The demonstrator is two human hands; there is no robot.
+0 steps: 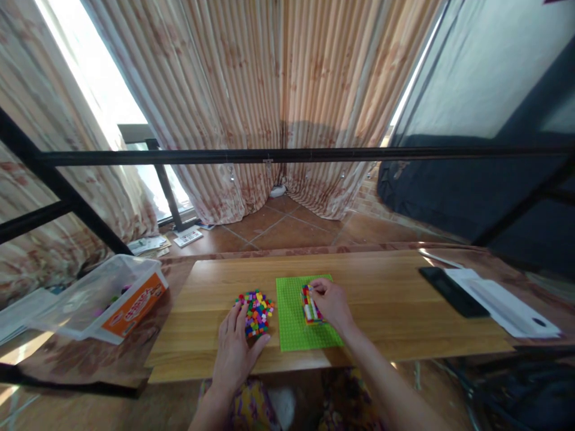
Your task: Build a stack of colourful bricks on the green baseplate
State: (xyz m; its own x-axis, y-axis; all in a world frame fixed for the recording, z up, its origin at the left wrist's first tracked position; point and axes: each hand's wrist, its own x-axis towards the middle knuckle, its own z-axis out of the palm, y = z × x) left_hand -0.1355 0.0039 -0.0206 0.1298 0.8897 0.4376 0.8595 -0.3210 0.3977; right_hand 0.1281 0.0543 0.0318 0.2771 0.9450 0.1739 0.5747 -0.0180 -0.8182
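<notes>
A bright green studded baseplate [290, 323] lies on the wooden table [386, 281]. On it stands a low block of toy bricks [309, 308] in red, yellow, white and other colours. My right hand [331, 304] reaches over this block from the right, fingertips pinched together at its top; whatever they hold is hidden. Left of the baseplate is a loose pile of small colourful toy bricks [258, 312]. My left hand [236, 347] rests along the pile's left side with fingers stretched out and thumb apart, touching the nearest pieces.
A clear plastic box [139, 266] with an orange label stands left of the table, a few pieces inside. A dark phone-like slab [453, 292] and a white box [507, 305] lie at the right end. A black metal bar [224, 157] crosses in front of the curtains [242, 78].
</notes>
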